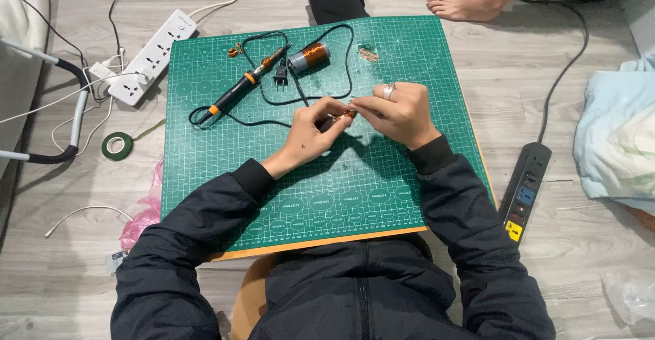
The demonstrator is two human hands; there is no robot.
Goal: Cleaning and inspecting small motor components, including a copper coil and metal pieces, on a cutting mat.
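Coppery small piece (348,113) pinched between both hands, mostly hidden.

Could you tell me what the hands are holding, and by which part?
Both hands pinch a small copper wire coil between their fingertips; the exact part cannot be told.

One camera sits on the person's head and looks almost straight down, from close above. The green mat (382,190) on the floor (532,74) fills the middle of the view, its far edge toward the top. The person's dark sleeves and chest enter from the bottom edge. No second view is given.
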